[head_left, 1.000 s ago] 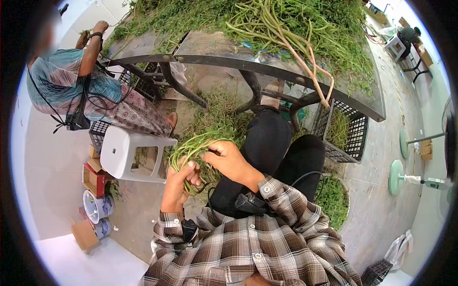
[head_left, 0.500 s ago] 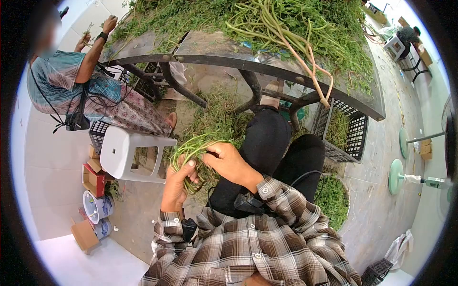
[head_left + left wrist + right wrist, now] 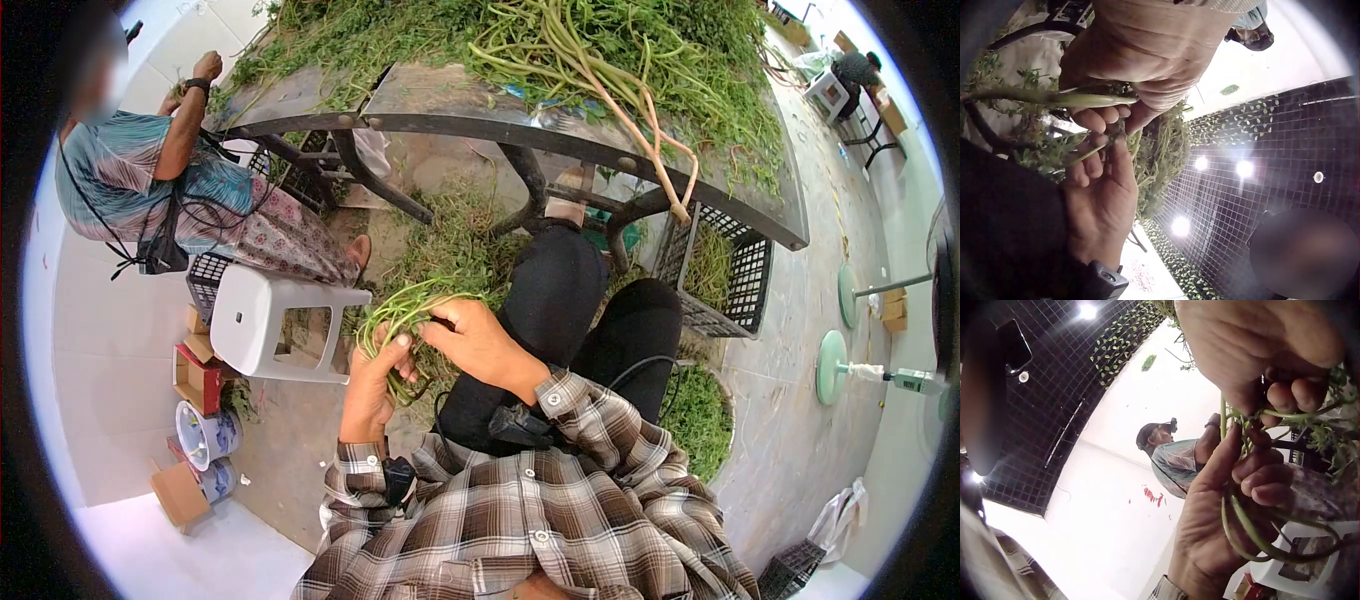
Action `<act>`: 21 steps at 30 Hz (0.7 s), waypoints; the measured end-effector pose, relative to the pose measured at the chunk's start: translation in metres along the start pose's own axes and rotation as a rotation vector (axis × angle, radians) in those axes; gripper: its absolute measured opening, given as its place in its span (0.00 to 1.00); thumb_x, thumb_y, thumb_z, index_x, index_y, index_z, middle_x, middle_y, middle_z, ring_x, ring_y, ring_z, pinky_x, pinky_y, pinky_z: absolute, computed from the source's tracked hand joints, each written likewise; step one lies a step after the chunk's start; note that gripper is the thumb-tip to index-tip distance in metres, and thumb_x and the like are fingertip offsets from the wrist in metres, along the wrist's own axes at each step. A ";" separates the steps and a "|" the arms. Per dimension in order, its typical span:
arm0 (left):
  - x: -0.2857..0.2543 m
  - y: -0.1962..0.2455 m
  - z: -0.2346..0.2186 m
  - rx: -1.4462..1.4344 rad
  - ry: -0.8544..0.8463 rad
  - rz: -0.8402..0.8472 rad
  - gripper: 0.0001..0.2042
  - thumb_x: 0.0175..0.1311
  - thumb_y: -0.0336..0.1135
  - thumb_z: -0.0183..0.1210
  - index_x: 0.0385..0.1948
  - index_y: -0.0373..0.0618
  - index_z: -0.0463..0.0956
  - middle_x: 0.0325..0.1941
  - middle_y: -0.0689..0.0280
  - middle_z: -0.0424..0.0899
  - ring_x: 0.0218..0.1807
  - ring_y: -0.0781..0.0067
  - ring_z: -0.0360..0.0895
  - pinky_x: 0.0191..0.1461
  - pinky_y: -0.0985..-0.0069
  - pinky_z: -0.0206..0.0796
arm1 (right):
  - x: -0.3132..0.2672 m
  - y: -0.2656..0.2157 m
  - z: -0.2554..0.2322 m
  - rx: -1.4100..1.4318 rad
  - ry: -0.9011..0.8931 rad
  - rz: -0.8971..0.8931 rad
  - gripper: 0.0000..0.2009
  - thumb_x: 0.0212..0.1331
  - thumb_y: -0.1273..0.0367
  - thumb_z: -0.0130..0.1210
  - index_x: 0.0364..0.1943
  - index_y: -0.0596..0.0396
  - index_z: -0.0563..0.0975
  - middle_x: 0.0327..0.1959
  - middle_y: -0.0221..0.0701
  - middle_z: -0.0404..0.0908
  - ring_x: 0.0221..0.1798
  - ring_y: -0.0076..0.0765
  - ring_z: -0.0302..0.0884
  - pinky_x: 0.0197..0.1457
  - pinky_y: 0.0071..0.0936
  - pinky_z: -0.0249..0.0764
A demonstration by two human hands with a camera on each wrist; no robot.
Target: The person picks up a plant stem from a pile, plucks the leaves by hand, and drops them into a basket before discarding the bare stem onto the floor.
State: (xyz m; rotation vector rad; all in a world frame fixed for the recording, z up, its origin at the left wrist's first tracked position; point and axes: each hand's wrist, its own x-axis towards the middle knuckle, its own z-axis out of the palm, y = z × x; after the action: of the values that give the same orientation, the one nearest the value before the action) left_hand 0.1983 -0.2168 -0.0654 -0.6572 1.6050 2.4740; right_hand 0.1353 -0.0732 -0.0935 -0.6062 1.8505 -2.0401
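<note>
Looped green stems (image 3: pixel 400 312) are bundled in the left hand (image 3: pixel 372 390), whose fingers curl round them, thumb on top. The right hand (image 3: pixel 485 345) meets it from the right and pinches stems at the bundle. In the right wrist view, the left hand (image 3: pixel 1210 531) grips stems that loop below its fingers, its thumb tip close to the right hand (image 3: pixel 1260 344). The left wrist view has the right hand (image 3: pixel 1104 206) pinching a thin stem beside the left hand (image 3: pixel 1147 56), with a thicker stem (image 3: pixel 1054 97) across the front.
A table (image 3: pixel 440 95) heaped with greens (image 3: pixel 680 60) stands ahead. Below it are a black crate (image 3: pixel 745 280) and scattered greens on the floor. A white stool (image 3: pixel 265 320) and a seated person (image 3: pixel 170 180) are at the left. Green-based fans (image 3: pixel 830 368) stand at the right.
Both hands stay close together on the bundle, with only slight shifts. The loops sit a little lower and tighter than a second ago. The seated person's arms have moved.
</note>
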 end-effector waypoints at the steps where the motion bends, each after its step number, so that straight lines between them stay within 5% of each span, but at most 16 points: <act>1: 0.000 -0.001 0.000 -0.008 -0.003 -0.001 0.07 0.57 0.30 0.58 0.34 0.44 0.69 0.18 0.74 0.65 0.20 0.83 0.64 0.23 0.82 0.62 | 0.000 0.001 0.000 0.000 0.000 0.000 0.09 0.52 0.71 0.50 0.31 0.65 0.74 0.24 0.47 0.73 0.24 0.37 0.71 0.32 0.32 0.67; 15: 0.006 -0.011 -0.003 0.029 0.014 0.009 0.06 0.57 0.30 0.56 0.34 0.41 0.72 0.18 0.74 0.65 0.20 0.82 0.64 0.24 0.81 0.61 | -0.002 -0.005 -0.001 -0.191 -0.027 -0.068 0.08 0.53 0.71 0.49 0.30 0.65 0.73 0.28 0.49 0.74 0.32 0.54 0.73 0.36 0.39 0.69; 19: 0.007 -0.014 -0.004 0.000 0.016 -0.005 0.07 0.57 0.30 0.57 0.35 0.41 0.71 0.18 0.74 0.65 0.20 0.82 0.64 0.24 0.82 0.60 | -0.002 -0.002 0.000 -0.223 -0.020 -0.088 0.07 0.54 0.72 0.49 0.32 0.64 0.74 0.26 0.46 0.75 0.27 0.44 0.73 0.34 0.33 0.68; 21: 0.008 -0.016 -0.005 -0.001 0.016 -0.008 0.07 0.57 0.30 0.57 0.35 0.41 0.71 0.18 0.74 0.64 0.20 0.82 0.64 0.24 0.82 0.60 | -0.002 -0.006 -0.001 -0.215 -0.031 -0.063 0.08 0.53 0.71 0.48 0.30 0.64 0.72 0.28 0.49 0.74 0.34 0.56 0.73 0.37 0.40 0.68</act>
State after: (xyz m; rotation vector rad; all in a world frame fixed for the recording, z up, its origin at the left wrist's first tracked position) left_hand 0.1977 -0.2159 -0.0839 -0.6836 1.6036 2.4696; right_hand 0.1369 -0.0711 -0.0883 -0.7560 2.0729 -1.8717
